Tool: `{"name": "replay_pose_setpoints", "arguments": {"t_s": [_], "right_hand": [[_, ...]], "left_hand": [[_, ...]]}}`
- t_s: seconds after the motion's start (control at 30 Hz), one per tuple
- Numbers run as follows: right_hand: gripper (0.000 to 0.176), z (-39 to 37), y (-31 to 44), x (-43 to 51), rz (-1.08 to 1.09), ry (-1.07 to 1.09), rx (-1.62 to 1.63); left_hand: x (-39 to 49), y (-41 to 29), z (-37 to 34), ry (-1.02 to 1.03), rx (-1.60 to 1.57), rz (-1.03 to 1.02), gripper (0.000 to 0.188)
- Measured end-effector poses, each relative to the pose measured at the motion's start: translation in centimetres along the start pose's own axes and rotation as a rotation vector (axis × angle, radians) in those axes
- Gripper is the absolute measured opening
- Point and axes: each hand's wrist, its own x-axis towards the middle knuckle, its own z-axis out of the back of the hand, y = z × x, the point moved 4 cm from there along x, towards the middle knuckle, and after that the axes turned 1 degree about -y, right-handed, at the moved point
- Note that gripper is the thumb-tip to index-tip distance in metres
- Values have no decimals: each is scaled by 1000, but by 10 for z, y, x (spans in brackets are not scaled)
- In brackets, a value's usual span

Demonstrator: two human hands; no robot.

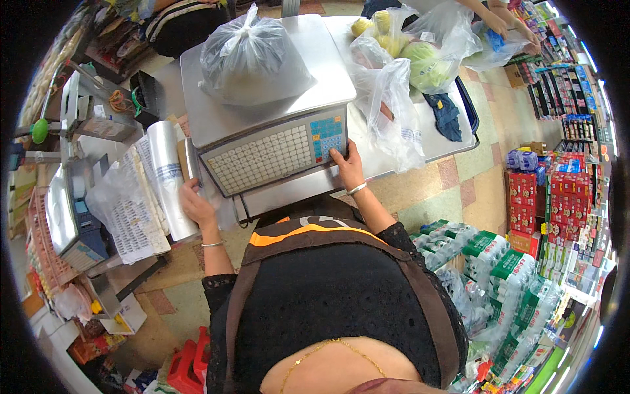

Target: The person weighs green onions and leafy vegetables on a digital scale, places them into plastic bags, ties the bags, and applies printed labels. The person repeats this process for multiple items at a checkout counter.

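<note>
My right hand (pixel 350 166) is at the lower right corner of a weighing scale's keypad (pixel 327 135), thumb on the keys and fingers along the edge. On the scale's metal platform (pixel 322 64) sits a knotted clear plastic bag (pixel 253 64) with dark contents. My left hand (pixel 198 203) is at the scale's left side, fingers curled beside a roll of clear plastic bags (pixel 170 182). Whether it grips anything is hidden. White keys (pixel 263 160) cover most of the scale's front panel.
Right of the scale, plastic bags hold a green cabbage (pixel 427 64) and yellow produce (pixel 389 37). Another person's hands (pixel 509 29) handle a bag beyond. Printed sheets (pixel 133 207) lie left of the roll, near a second scale (pixel 74 216). Wrapped bottle packs (pixel 502 276) stand at the right.
</note>
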Motion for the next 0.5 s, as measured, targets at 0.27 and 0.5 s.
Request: {"name": "replay_pose_setpoints", "arguments": {"t_s": [0.27,0.5], "right_hand": [[42,0,9,12,-122,-102,17],[42,4,1,10,-231,-102,307]], "left_hand": [[0,1,-1,-10,-27,-12,33],[-1,1,-1,-34,-74,13,40]]}}
